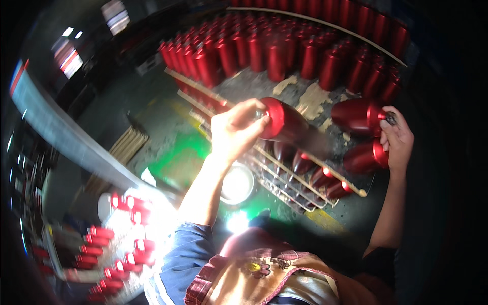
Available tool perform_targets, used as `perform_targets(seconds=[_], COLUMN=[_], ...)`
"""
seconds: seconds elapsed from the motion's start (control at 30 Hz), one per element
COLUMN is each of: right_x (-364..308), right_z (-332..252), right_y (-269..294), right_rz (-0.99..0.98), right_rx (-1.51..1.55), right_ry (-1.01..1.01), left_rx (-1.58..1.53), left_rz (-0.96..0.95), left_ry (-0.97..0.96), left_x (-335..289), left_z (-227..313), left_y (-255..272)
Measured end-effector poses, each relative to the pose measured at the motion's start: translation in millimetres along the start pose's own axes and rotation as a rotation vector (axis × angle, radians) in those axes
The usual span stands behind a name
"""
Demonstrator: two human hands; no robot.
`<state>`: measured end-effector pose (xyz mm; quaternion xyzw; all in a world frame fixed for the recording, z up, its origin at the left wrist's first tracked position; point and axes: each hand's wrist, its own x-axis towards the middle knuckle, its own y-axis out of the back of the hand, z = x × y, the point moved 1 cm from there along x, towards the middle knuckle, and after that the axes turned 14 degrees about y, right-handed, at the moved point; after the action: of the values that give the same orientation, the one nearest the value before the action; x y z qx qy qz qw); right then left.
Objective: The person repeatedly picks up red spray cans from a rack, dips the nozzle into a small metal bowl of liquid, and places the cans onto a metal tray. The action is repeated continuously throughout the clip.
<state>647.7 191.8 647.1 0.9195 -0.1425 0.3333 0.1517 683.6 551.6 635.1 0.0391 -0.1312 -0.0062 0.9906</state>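
Item: left hand, fingers closed on the neck of one red bottle, which lies tilted, base turned away toward the right, over the near part of the grey shelf top; contact with the shelf cannot be told.

Item: right hand, fingers closed at the neck of an upper red bottle, tipped on its side; a lower red bottle hangs just beneath, its neck hidden behind the fingers, hold on it not certain.

Stock: upright red bottles in close rows at the shelf's far side; torn cardboard patches between rows and hands.

Step in hand, as judged: moving bottles by their necks at the shelf.

Next move, as judged: calls for turning each bottle upright, base level, clear of its neighbours and the ragged cardboard
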Motion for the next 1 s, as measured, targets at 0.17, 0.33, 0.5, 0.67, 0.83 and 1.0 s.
perform_targets(seconds=[0.17, 0.33, 0.5, 0.67, 0.83, 1.0], right_x=[-66.7, -111.5, -206.4, -354.1, -416.6, -432.1], right_z=[-47.6, -110.9, -152.5, -207.0, -280.7, -408.8], right_y=[7.1, 1.0, -72.1, -186.8, -304.0, -437.8], right_rz=[-0.153, -0.458, -0.799, -1.269, -1.364, -1.223], right_rx=[0.090, 0.264, 0.576, 0.623, 0.633, 0.711], right_ry=[0.125, 0.046, -0.186, -0.410, -0.507, -0.165], left_rx=[-0.023, 0.083, 0.377, 0.233, 0.036, 0.157], left_rz=[0.250, 0.305, 0.603, 1.007, 1.431, 1.655], left_ry=[0.264, 0.638, 0.810, 0.945, 0.921, 0.847], left_x=[-191.0, -364.4, -527.6, -667.6, -798.9, -915.6], left_z=[24.1, 24.7, 19.6, 33.6, 60.1, 82.1], left_y=[64.6, 120.3, 169.8, 243.8, 359.7, 525.8])
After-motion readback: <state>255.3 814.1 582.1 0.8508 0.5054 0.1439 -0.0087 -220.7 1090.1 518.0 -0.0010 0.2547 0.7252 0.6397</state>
